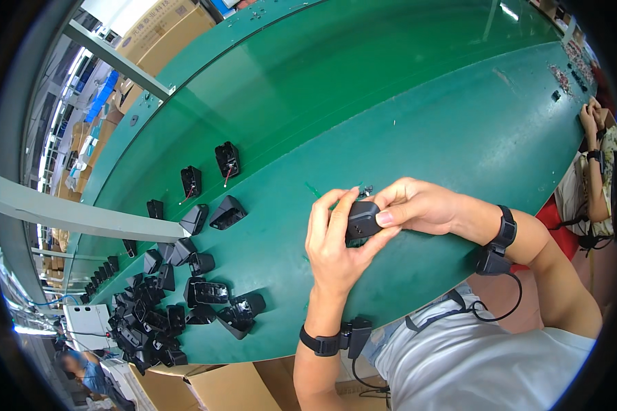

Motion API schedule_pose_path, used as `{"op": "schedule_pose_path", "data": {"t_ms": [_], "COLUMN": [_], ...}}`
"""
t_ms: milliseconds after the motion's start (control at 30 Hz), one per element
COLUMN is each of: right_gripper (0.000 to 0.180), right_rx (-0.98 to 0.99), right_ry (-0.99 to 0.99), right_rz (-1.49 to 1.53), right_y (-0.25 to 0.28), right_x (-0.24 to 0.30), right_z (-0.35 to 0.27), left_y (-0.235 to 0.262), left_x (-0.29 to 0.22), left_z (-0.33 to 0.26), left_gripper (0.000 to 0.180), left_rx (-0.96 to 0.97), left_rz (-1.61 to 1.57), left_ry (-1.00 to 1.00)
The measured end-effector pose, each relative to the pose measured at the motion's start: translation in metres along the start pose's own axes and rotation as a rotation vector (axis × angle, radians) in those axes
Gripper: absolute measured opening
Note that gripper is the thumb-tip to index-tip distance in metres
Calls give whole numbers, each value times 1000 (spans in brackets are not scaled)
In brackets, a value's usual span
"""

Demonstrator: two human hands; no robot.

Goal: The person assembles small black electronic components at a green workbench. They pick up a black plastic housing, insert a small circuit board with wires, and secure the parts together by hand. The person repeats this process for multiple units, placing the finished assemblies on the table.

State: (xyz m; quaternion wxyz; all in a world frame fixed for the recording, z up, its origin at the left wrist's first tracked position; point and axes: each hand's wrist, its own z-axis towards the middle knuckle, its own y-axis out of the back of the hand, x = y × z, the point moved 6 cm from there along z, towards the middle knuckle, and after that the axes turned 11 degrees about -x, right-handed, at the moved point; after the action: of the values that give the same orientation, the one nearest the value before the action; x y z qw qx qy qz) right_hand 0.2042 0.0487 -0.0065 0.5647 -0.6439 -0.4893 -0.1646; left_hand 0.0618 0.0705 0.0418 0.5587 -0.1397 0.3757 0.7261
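Left hand [330,246]: clasps the black housing [363,219] from the left.
Right hand [428,207]: pinches its right end.
Black housing: above the green table [459,151], inward from its near edge.
Black heap [144,318]: near edge, left end.

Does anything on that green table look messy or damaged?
The heap of black plastic housings on the left of the table looks untidy: pieces lie overlapping at all angles. Two open housings with trailing wires sit apart. No damage shows on the black piece held by the left hand and right hand.
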Motion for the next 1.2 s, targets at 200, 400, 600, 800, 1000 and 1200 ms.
{"op": "schedule_pose_path", "data": {"t_ms": [200,400,600,800,1000,1200], "right_gripper": [18,21,23,24,27,35], "right_rx": [27,87,39,-92,-278,-304], "right_ry": [28,8,27,684,880,813], "right_rz": [-15,11,-53,-814,-1577,-1833], "right_y": [-4,-6,1,-32,-32,-6], "right_x": [2,3,0,65,104,108], "right_z": [-1,-3,-3,10,117,163], "left_y": [2,-2,-1,63,100,91], "left_x": [-2,-2,2,29,100,99], "left_z": [0,1,-3,20,-2,4], "left_gripper": [64,67,74,61,77,49], "left_rx": [-7,16,40,-298,-202,-333], "left_rz": [33,-27,-65,212,880,680], "left_ry": [10,-24,1,42,409,351]}}
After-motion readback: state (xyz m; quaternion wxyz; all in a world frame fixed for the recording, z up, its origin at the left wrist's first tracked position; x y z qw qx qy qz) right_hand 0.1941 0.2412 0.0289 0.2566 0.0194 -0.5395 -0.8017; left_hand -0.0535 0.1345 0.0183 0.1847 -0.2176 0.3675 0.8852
